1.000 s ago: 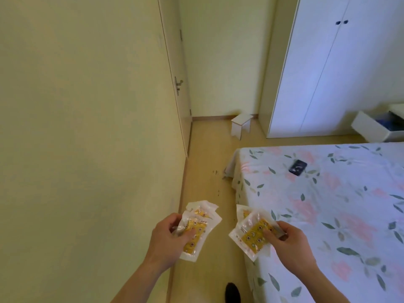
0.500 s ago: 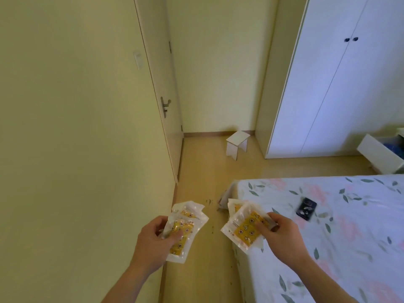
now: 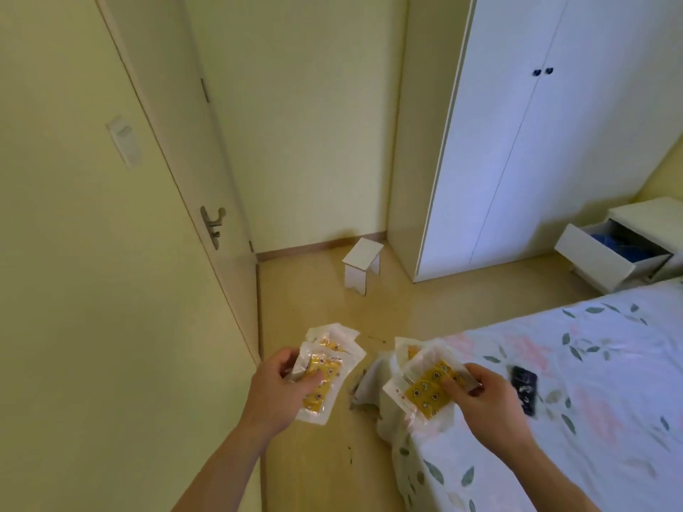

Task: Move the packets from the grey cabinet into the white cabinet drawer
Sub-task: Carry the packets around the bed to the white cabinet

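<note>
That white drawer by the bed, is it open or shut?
Open. The drawer is pulled out from the white cabinet, with something blue showing inside.

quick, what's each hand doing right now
Left hand: closed on a small stack of packets, thumb on top.
Right hand: closed on another stack of packets, fingers pinching its edge.

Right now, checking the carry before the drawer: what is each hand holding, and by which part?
The left hand pinches packets at their left edge; the right hand pinches more packets at their right edge.
</note>
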Motion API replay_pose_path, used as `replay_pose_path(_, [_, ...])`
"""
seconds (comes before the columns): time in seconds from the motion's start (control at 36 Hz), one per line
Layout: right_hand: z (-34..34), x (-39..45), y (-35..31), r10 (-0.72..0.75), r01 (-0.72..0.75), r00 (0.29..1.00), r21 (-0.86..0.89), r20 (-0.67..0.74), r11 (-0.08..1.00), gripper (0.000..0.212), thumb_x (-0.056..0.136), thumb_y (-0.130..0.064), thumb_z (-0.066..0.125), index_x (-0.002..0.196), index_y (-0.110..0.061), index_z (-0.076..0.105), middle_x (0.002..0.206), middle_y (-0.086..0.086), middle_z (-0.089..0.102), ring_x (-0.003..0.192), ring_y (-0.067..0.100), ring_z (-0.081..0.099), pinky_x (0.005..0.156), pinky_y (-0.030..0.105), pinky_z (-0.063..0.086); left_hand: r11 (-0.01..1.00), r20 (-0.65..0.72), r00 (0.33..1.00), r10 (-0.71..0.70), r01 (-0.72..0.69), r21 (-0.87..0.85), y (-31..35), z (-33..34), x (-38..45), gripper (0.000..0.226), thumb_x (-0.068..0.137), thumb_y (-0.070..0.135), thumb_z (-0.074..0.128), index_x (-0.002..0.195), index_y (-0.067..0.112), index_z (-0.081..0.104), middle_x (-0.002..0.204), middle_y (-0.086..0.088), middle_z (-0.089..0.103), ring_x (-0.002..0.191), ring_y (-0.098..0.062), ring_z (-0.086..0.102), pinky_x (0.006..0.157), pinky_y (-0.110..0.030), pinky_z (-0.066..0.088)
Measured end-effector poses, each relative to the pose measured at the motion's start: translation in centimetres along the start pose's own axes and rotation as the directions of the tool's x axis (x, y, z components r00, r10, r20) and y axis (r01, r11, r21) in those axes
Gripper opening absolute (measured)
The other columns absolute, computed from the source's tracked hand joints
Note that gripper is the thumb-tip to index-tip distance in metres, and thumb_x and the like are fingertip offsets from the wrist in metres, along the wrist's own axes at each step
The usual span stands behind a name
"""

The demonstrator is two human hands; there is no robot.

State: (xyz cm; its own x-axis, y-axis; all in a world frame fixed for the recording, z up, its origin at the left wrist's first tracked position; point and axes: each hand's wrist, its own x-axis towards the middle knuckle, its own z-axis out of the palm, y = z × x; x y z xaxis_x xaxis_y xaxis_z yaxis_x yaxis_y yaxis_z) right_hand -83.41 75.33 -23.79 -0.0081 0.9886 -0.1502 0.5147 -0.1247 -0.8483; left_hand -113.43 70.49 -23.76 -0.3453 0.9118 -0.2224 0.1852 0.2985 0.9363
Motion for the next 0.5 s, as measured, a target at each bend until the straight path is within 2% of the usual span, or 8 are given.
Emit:
replay_pose_path(0.08, [0.0, 3.8, -1.1, 0.041, -0.04, 0.998, 0.017, -0.057, 0.999, 0.027, 0.092, -0.023, 0.07, 0.066, -0.021, 0.064, 0.045, -0.009, 0.052, 0.039, 0.005, 0.038, 0.042, 0.015, 0.03, 0.999, 0.063, 0.997, 0.042, -0.044, 0.031, 2.0, 0.7, 5.4, 0.02, 0.081, 0.015, 0.083, 0.094, 0.026, 0.073, 0.091, 0.007, 0.077, 0.084, -0.014, 0.074, 0.075, -0.037, 0.061])
replay_pose_path(0.17, [0.2, 8.5, -1.6, 0.066, -0.061, 0.992, 0.04, -0.112, 0.997, 0.027, 0.093, -0.024, 0.07, 0.067, -0.024, 0.062, 0.047, -0.014, 0.056, 0.043, 0.003, 0.045, 0.049, 0.02, 0.034, 0.994, 0.113, 0.99, 0.082, -0.089, 0.064, 3.5, 1.5, 11.0, 0.018, 0.082, 0.015, 0.082, 0.094, 0.025, 0.073, 0.091, 0.007, 0.077, 0.082, -0.011, 0.074, 0.066, -0.025, 0.058])
replay_pose_path(0.25, [1.1, 13.6, -2.3, 0.069, -0.062, 0.988, 0.05, -0.141, 0.997, 0.026, 0.093, -0.025, 0.07, 0.069, -0.024, 0.063, 0.05, -0.015, 0.058, 0.045, 0.002, 0.047, 0.049, 0.017, 0.034, 0.992, 0.137, 0.986, 0.098, -0.107, 0.059, 5.1, 2.2, 16.6, 0.018, 0.082, 0.012, 0.081, 0.095, 0.022, 0.073, 0.091, 0.007, 0.077, 0.08, -0.009, 0.074, 0.06, -0.018, 0.055])
replay_pose_path(0.36, [3.1, 21.3, -3.0, 0.09, -0.081, 0.982, 0.061, -0.165, 0.995, 0.021, 0.092, -0.029, 0.07, 0.073, -0.02, 0.07, 0.056, -0.003, 0.064, 0.051, 0.01, 0.051, 0.052, 0.026, 0.039, 0.99, 0.166, 0.981, 0.104, -0.117, 0.074, 6.8, 2.6, 24.4, 0.017, 0.082, 0.012, 0.082, 0.093, 0.021, 0.073, 0.091, 0.006, 0.077, 0.082, -0.01, 0.073, 0.064, -0.02, 0.056])
replay_pose_path(0.5, [5.6, 31.0, -4.5, 0.122, -0.113, 0.983, 0.07, -0.136, 0.991, 0.024, 0.092, -0.031, 0.07, 0.069, -0.022, 0.067, 0.05, -0.007, 0.056, 0.045, 0.006, 0.044, 0.051, 0.025, 0.035, 0.99, 0.17, 0.981, 0.091, -0.108, 0.093, 9.3, 2.1, 34.0, 0.018, 0.082, 0.013, 0.082, 0.095, 0.022, 0.073, 0.093, 0.005, 0.077, 0.085, -0.012, 0.073, 0.069, -0.025, 0.059])
